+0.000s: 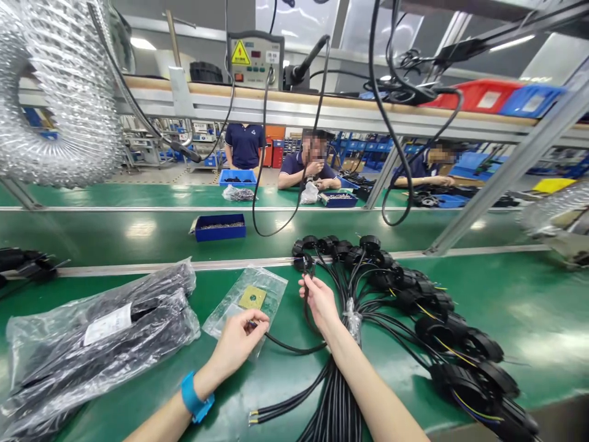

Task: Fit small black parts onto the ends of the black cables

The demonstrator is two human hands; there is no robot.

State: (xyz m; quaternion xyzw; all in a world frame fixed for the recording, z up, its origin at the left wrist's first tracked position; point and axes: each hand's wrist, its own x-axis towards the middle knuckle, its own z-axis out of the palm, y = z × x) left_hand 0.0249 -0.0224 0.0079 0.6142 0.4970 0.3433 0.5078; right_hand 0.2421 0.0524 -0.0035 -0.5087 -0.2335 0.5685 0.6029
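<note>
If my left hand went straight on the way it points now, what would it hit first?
Your left hand would probably meet your right hand first, just beyond the clear bag; their heights are hard to judge, so it might pass under.

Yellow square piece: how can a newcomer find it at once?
On the green table, a flat clear bag lies right of the large wrapped bundle. The yellow square piece is inside it, just beyond the left hand; its colour and dark round centre set it apart from the black cables nearby.
</note>
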